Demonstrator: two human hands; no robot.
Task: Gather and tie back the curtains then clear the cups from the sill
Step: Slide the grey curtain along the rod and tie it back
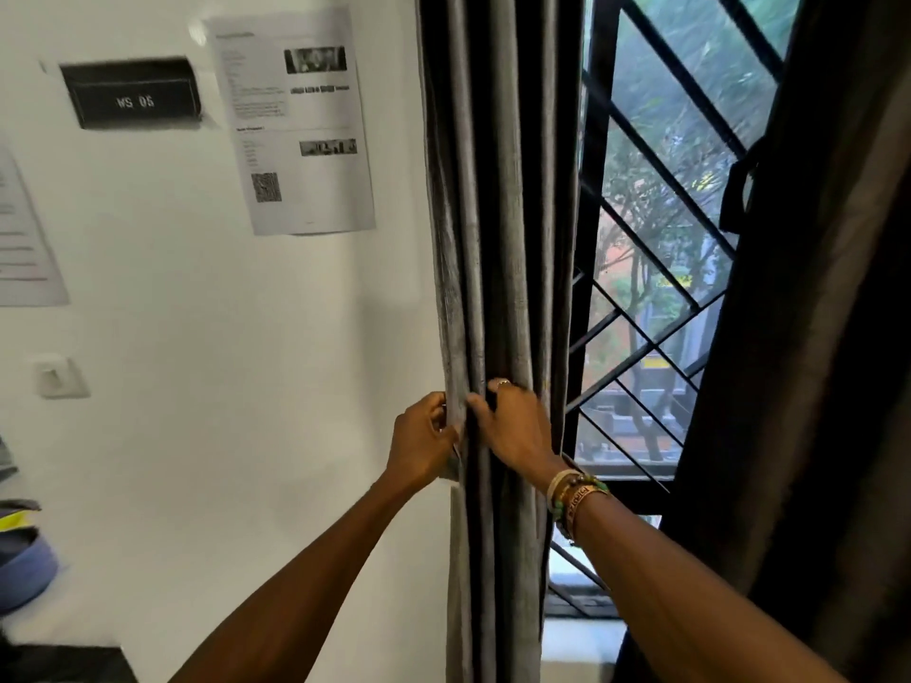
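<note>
Both hands on the left curtain, bunching it at the wall edge.

My left hand (424,443) pinches the grey curtain (498,239) at its outer edge; my right hand (515,423) is clamped over the gathered folds just beside it, bracelets (574,492) on that wrist. Window grille (641,308) exposed to the right, dark second curtain (813,337) beyond it. Pale sill (577,638) shows low between the curtains.

A black plaque (132,93) on the white wall (222,337) is showing "WS 05" in pale letters. Beside it, a printed sheet (291,120) is carrying a QR code (266,187) and blurred lines of print; another sheet (24,229) at the left edge is also staying unreadable
</note>
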